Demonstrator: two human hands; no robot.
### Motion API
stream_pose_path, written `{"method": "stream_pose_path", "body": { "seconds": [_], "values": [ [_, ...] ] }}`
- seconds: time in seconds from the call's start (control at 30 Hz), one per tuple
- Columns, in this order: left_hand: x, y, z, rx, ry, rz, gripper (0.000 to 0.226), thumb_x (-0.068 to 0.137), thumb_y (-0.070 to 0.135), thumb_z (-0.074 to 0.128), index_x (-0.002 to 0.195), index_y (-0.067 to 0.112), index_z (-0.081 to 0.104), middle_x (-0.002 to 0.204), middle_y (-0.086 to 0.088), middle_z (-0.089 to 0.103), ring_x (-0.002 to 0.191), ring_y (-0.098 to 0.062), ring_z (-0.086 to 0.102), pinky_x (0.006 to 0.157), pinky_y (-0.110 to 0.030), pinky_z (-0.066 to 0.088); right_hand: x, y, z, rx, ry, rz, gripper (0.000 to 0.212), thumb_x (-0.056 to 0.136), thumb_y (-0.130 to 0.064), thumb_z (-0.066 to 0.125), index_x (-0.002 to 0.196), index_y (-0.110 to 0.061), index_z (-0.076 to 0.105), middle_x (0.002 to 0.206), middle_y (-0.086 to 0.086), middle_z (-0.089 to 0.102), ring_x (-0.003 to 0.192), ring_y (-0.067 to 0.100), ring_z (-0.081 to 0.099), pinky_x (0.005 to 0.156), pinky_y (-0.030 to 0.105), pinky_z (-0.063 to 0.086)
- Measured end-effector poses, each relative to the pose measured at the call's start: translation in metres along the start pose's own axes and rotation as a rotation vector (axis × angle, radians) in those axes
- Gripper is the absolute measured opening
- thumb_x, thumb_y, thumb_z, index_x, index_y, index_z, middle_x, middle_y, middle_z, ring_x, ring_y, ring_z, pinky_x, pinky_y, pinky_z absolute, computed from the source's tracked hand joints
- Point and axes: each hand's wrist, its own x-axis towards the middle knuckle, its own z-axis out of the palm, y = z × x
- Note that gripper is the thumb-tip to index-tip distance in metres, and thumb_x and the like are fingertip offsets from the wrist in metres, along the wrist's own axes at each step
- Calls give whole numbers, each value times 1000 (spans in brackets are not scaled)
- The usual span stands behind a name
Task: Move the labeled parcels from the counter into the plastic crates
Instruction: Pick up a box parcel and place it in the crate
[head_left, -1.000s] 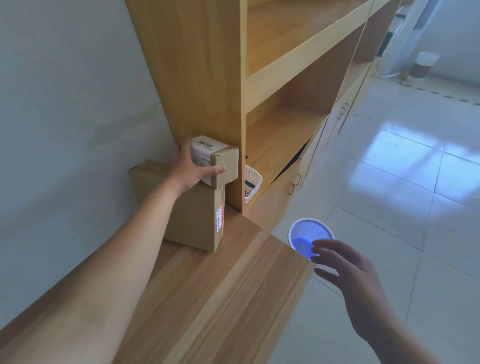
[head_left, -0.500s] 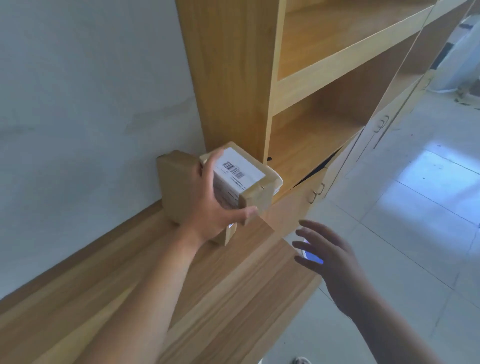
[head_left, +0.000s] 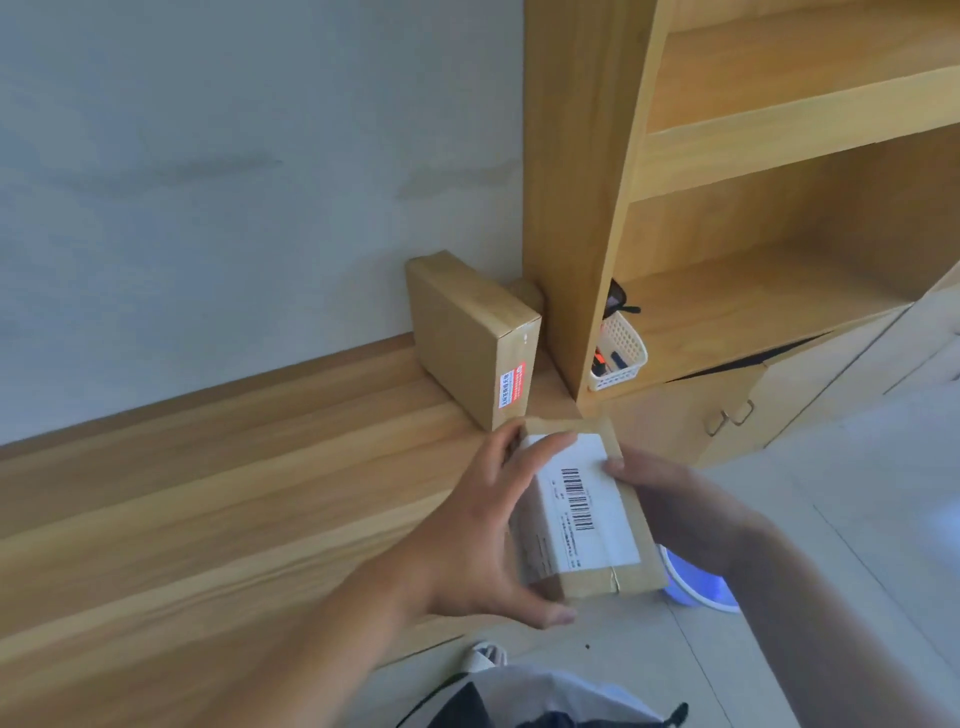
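A small cardboard parcel (head_left: 587, 512) with a white barcode label is held in the air past the front edge of the wooden counter (head_left: 218, 499). My left hand (head_left: 478, 525) grips its left side, thumb under the near end and fingers over the far end. My right hand (head_left: 675, 506) holds its right side, thumb on the label's corner. A larger cardboard parcel (head_left: 467, 338) with a red and white sticker stands on the counter against the shelf unit's side panel. No plastic crate is plainly in view.
A tall wooden shelf unit (head_left: 582, 182) rises at the counter's right end, with a small white basket (head_left: 621, 353) of items on its lower shelf and cabinet doors below. A round blue-lit object (head_left: 696, 584) lies on the tiled floor under the parcel.
The small parcel has come off the larger one and moved toward me, out over the counter's edge. My right hand came up and took hold of its right side.
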Motion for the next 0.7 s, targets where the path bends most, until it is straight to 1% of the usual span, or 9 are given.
{"method": "stream_pose_path", "body": {
  "seconds": [0.1, 0.17, 0.23, 0.3, 0.37, 0.47, 0.53, 0.6, 0.7],
  "values": [
    [-4, 14, 15, 7, 43, -24, 131, 63, 36, 100, 152, 67, 9, 165, 30, -8, 157, 3, 0, 123, -17, 14, -11, 11, -16, 18, 3, -9, 76, 72, -49, 73, 141, -19, 61, 140, 19, 65, 130, 43, 60, 112, 62, 40],
    [-10, 20, 29, -39, 214, -33, 122, 68, 34, 98, 158, 54, 18, 170, 22, 9, 158, -2, 9, 126, -21, 18, -18, 20, -28, 114, 25, -36, 78, 69, -46, 75, 141, -18, 61, 141, 19, 64, 128, 43, 61, 108, 61, 45],
    [-19, 24, 48, -225, 426, -117, 113, 66, 36, 96, 156, 47, 29, 162, 29, 31, 154, 3, 21, 122, -17, 24, -23, 29, -37, 213, 32, -102, 73, 67, -42, 77, 136, -23, 64, 136, 15, 68, 115, 36, 70, 89, 51, 60],
    [-31, 27, 68, -499, 579, -287, 111, 56, 42, 94, 150, 49, 36, 151, 32, 45, 146, 7, 34, 117, -25, 35, -28, 39, -40, 305, 51, -154, 61, 67, -36, 80, 126, -29, 70, 127, 9, 72, 101, 27, 74, 76, 41, 62],
    [-43, 32, 88, -732, 606, -458, 119, 43, 49, 99, 147, 49, 39, 153, 17, 48, 140, -1, 47, 106, -32, 46, -31, 50, -35, 368, 53, -171, 58, 66, -31, 82, 123, -27, 71, 124, 8, 73, 98, 27, 75, 75, 41, 61],
    [-57, 37, 115, -942, 535, -549, 130, 39, 53, 103, 151, 40, 39, 148, 0, 58, 136, -20, 56, 96, -40, 53, -37, 65, -19, 387, 33, -164, 69, 63, -26, 84, 128, -19, 63, 120, 9, 74, 99, 27, 75, 77, 42, 62],
    [-63, 43, 129, -1014, 567, -552, 116, 49, 42, 104, 148, 34, 45, 140, -3, 65, 128, -28, 63, 89, -43, 57, -41, 74, -9, 372, 8, -142, 80, 62, -24, 85, 136, -14, 55, 117, 9, 74, 100, 27, 74, 77, 41, 61],
    [-70, 46, 135, -1068, 665, -569, 100, 59, 29, 98, 146, 27, 48, 136, -11, 67, 123, -35, 66, 84, -46, 60, -44, 82, 0, 364, -10, -112, 88, 62, -23, 86, 141, -13, 49, 117, 10, 74, 102, 27, 74, 78, 40, 61],
    [-85, 46, 140, -1149, 780, -593, 94, 62, 22, 91, 146, 19, 49, 138, -19, 64, 128, -44, 61, 81, -48, 60, -45, 90, 10, 360, -53, -82, 88, 63, -21, 87, 141, -14, 47, 121, 10, 74, 104, 27, 74, 79, 40, 61]
  ]
}}
